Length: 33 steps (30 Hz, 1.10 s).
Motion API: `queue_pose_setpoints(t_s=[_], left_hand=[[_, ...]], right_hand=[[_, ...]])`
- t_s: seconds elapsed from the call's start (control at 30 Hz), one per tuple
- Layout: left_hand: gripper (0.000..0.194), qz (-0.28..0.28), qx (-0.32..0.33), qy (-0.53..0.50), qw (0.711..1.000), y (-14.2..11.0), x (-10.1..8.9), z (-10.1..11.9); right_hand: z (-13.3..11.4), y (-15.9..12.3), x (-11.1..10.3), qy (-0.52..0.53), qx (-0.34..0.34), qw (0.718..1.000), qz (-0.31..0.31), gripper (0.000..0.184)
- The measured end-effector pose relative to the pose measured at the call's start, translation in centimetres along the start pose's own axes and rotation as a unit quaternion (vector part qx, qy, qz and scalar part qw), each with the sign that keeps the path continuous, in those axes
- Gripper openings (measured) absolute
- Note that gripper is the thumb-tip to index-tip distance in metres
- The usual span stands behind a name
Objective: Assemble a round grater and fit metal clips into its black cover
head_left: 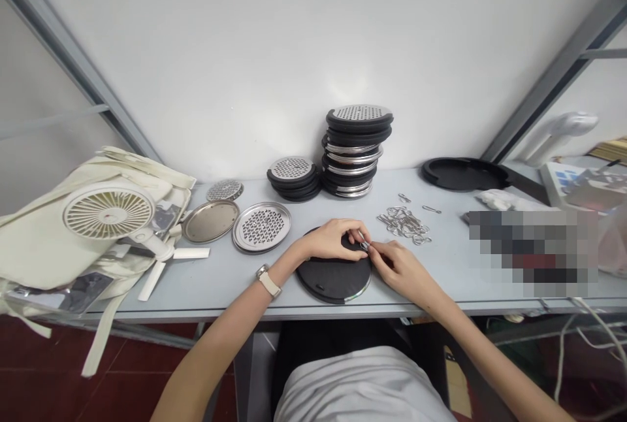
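Observation:
My left hand (333, 240) rests over the top of a round black disc (333, 279), gripping it near its upper edge. My right hand (398, 269) comes in from the right, its fingertips pinching a small metal clip (364, 246) at the disc's upper right rim. The hands nearly touch around the clip, and my fingers hide most of it. A thin metal band shows along the disc's lower right edge. A pile of several similar wire clips (402, 225) lies to the right of my hands.
Behind the disc, a stack of black discs with perforated metal tops (358, 149) stands against the white wall. Perforated metal plates (261, 227) lie to the left, beside a cloth bag and a small white fan (108, 211). A black round tray (463, 174) lies at the right.

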<state>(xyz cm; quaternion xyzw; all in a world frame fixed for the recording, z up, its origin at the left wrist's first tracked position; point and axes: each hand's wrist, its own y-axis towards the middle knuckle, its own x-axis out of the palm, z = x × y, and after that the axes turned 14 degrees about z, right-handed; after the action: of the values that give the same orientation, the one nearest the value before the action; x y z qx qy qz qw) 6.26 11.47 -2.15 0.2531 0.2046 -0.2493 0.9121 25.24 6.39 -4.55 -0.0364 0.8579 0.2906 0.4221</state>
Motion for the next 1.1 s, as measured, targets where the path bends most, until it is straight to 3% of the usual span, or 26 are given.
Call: queue_pose_setpoints(t_s=[0.27,1.1], left_hand=[[0.029,-0.003,-0.037,-0.037,0.999,0.04,0.09,-0.12],[0.032,-0.011,-0.044,-0.054,0.998,0.14,-0.08,-0.29]], right_hand=[[-0.12,-0.10,-0.32,0.004,-0.014,1.000,0.004,0.035],[0.20,-0.10,-0.10,0.003,-0.019,1.000,-0.011,0.028]])
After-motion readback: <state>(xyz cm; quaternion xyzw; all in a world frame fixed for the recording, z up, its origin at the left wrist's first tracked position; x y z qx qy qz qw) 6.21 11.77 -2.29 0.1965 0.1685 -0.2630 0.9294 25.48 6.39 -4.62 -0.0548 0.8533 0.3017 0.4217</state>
